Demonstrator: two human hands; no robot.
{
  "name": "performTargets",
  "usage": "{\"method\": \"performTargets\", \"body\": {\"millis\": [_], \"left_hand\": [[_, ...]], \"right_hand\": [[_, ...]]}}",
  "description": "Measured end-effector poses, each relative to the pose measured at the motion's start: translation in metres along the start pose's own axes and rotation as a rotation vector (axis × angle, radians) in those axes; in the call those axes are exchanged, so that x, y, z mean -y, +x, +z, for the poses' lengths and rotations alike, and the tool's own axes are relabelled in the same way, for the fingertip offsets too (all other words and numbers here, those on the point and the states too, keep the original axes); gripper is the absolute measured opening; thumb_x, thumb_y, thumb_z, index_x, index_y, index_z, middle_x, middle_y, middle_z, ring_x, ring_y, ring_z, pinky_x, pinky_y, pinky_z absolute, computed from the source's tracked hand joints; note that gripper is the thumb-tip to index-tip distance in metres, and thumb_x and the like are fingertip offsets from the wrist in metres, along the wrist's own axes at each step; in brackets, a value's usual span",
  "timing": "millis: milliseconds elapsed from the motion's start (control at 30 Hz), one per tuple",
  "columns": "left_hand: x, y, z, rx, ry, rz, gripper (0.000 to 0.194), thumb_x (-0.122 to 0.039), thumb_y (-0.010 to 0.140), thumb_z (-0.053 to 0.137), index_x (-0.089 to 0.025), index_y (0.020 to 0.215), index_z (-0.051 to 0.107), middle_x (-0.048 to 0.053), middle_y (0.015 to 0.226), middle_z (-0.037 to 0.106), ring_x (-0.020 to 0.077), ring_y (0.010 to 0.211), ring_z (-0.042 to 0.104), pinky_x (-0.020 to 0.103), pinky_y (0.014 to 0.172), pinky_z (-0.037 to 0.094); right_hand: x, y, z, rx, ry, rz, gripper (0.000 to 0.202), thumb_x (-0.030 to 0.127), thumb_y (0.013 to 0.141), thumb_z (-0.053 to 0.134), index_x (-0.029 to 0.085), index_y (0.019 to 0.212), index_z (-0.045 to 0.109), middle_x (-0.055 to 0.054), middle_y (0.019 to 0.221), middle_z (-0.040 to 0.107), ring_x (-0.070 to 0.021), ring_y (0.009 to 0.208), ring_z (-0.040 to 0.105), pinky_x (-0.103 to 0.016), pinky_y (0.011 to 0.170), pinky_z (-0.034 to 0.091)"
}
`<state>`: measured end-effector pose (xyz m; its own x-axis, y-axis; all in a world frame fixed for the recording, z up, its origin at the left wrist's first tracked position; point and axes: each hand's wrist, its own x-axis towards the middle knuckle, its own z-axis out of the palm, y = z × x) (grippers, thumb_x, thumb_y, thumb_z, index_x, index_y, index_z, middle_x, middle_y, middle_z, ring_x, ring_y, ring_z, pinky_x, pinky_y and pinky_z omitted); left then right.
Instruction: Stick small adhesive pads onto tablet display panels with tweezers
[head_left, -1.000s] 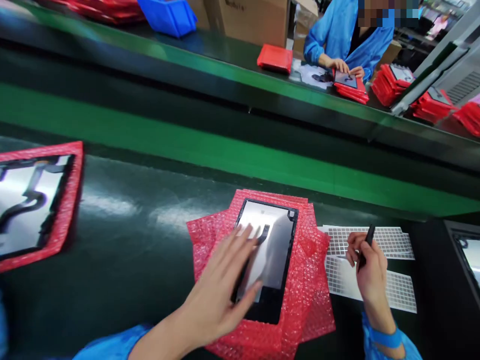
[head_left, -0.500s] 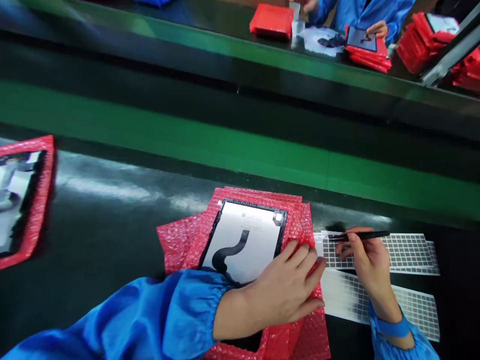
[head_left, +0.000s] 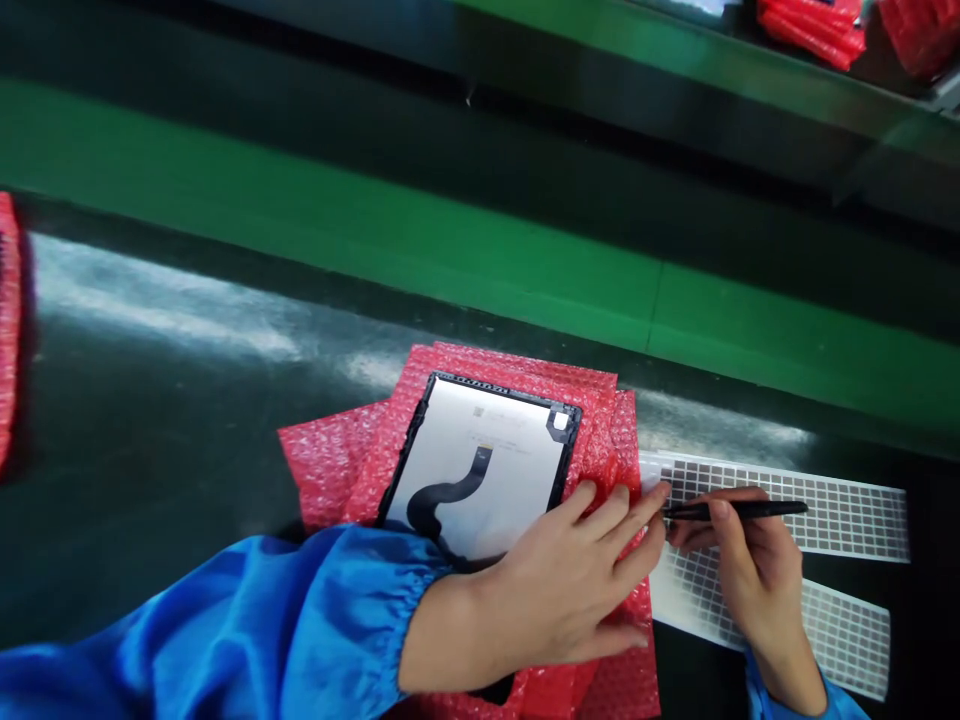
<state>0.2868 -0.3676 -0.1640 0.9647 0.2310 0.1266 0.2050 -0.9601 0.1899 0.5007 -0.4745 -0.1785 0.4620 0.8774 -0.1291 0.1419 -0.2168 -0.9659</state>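
A tablet screen panel (head_left: 499, 490) with a white back and a curved black ribbon cable (head_left: 442, 493) lies on stacked red bubble-wrap pouches (head_left: 375, 440). Across its lower right side reaches my left hand (head_left: 562, 580), palm down with fingers stretched and apart, the index fingertip at the left end of a sheet of small grey squares (head_left: 847, 512). Black tweezers (head_left: 772, 508) are pinched in my right hand (head_left: 757, 570), their tips pointing left, close to my left fingertips. Whether the tips hold a square is too small to tell.
A second sheet of squares (head_left: 844, 630) lies below the first, partly under my right hand. Another red pouch (head_left: 7, 330) shows at the left edge. Beyond the green strip (head_left: 375, 240), more red pouches (head_left: 814, 30) sit on the far bench.
My view has tilted down and to the right; the co-worker's hands have left the picture. The tweezers' tips have come closer to my left fingertips, which now reach the upper sheet's edge.
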Motion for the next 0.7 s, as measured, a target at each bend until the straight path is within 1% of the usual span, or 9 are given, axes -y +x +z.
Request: {"method": "performTargets", "body": {"millis": [67,167,233,400,533,633,700], "left_hand": [[0.0010,-0.0004,-0.0009,0.009,-0.016,0.023,0.082,-0.080,0.095,0.059,-0.016,0.146,0.063,0.017,0.167,0.051,0.0352,0.133,0.054,0.049,0.106,0.036],[0.0021,-0.0012,-0.0025,0.034,-0.018,0.035,0.087,-0.083,0.092,0.062,-0.014,0.145,0.064,0.018,0.166,0.052,0.0357,0.134,0.053,0.048,0.106,0.037],[0.0022,-0.0014,-0.0034,0.050,-0.019,0.035,0.088,-0.083,0.091,0.064,-0.014,0.146,0.063,0.019,0.167,0.051,0.0360,0.135,0.052,0.048,0.107,0.037],[0.0018,-0.0016,-0.0047,0.074,-0.035,0.042,0.085,-0.082,0.091,0.065,-0.017,0.144,0.062,0.022,0.167,0.049,0.0375,0.138,0.052,0.048,0.107,0.039],[0.0015,-0.0023,-0.0058,0.067,-0.050,0.043,0.085,-0.083,0.089,0.066,-0.016,0.142,0.062,0.023,0.166,0.049,0.0377,0.139,0.051,0.048,0.108,0.039],[0.0025,-0.0007,-0.0057,0.067,-0.062,0.039,0.086,-0.085,0.088,0.067,-0.016,0.139,0.064,0.024,0.166,0.048,0.0383,0.139,0.051,0.048,0.108,0.038],[0.0039,0.0018,-0.0055,0.071,-0.077,0.043,0.086,-0.085,0.087,0.068,-0.016,0.138,0.065,0.024,0.166,0.049,0.0386,0.137,0.052,0.048,0.108,0.038]], "right_hand": [[-0.0007,-0.0007,0.0007,-0.028,0.008,0.005,0.015,0.039,0.108,0.070,0.023,0.105,0.072,-0.004,0.081,0.080,-0.0202,0.062,0.078,-0.029,0.056,0.066],[-0.0003,-0.0053,0.0016,-0.039,-0.041,0.006,0.015,0.038,0.108,0.071,0.024,0.103,0.073,-0.004,0.081,0.079,-0.0205,0.061,0.077,-0.030,0.057,0.066],[0.0000,-0.0082,0.0028,-0.021,-0.093,-0.011,0.014,0.037,0.108,0.070,0.024,0.103,0.073,-0.003,0.079,0.078,-0.0196,0.060,0.076,-0.029,0.057,0.066],[0.0014,-0.0077,0.0057,0.014,-0.191,-0.061,0.012,0.035,0.109,0.068,0.024,0.106,0.070,-0.001,0.076,0.076,-0.0177,0.059,0.076,-0.025,0.055,0.064],[0.0031,-0.0059,0.0056,0.030,-0.246,-0.082,0.011,0.035,0.109,0.068,0.024,0.106,0.070,0.000,0.074,0.076,-0.0166,0.057,0.075,-0.023,0.054,0.063],[0.0023,-0.0055,0.0061,0.038,-0.232,-0.061,0.012,0.035,0.109,0.069,0.024,0.103,0.070,0.000,0.074,0.076,-0.0172,0.058,0.075,-0.024,0.054,0.063],[0.0019,-0.0041,0.0066,0.018,-0.173,-0.024,0.015,0.037,0.108,0.069,0.024,0.101,0.070,-0.002,0.074,0.077,-0.0185,0.057,0.074,-0.026,0.053,0.063]]}}
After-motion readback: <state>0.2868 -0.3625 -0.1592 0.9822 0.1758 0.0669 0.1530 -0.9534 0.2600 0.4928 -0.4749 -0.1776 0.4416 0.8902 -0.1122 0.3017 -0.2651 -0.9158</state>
